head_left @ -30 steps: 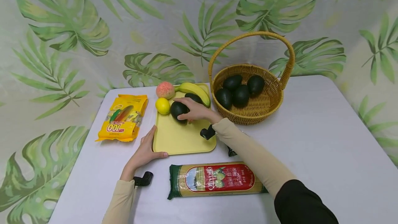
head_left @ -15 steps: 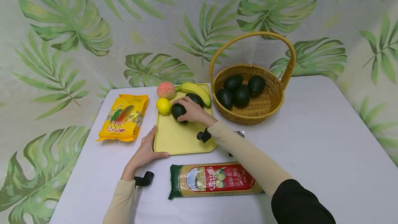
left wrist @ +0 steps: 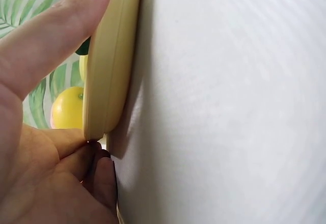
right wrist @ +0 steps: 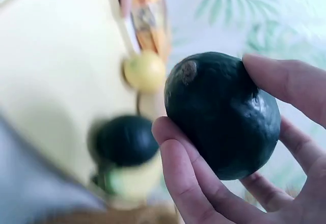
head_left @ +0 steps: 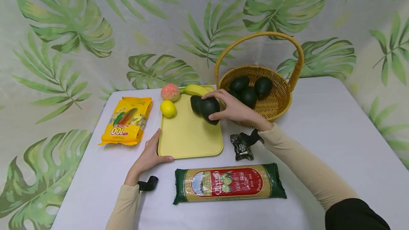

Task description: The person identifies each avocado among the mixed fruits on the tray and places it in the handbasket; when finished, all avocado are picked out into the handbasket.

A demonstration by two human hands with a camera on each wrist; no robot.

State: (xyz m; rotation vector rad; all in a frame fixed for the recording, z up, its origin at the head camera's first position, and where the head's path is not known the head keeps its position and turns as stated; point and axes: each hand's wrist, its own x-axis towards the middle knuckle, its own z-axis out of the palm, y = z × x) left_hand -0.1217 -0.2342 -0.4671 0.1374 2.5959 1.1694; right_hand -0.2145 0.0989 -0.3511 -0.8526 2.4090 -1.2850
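My right hand (head_left: 236, 109) grips a dark green avocado (right wrist: 219, 122) between thumb and fingers, raised over the right side of the yellow tray (head_left: 188, 141). Behind it in the head view, a second avocado (head_left: 195, 104) lies on the tray, partly overlapped by the held one. At the tray's near left corner, my left hand (head_left: 149, 155) holds the edge, thumb along the front and fingers against the left side. A lemon (head_left: 168, 109), a peach (head_left: 170, 92) and a banana (head_left: 191, 89) lie toward the tray's back. The banana's right end is hidden.
A wicker basket (head_left: 271, 105) with a tall handle holds several avocados, just right of the tray. A small black packet (head_left: 243, 152) lies below the right wrist. In front is a spaghetti pack (head_left: 228, 184); a yellow candy bag (head_left: 127, 121) lies left.
My right hand has lifted the avocado from beside the lemon and carried it right, toward the basket. The black packet now shows more fully. My left hand stays on the tray corner.
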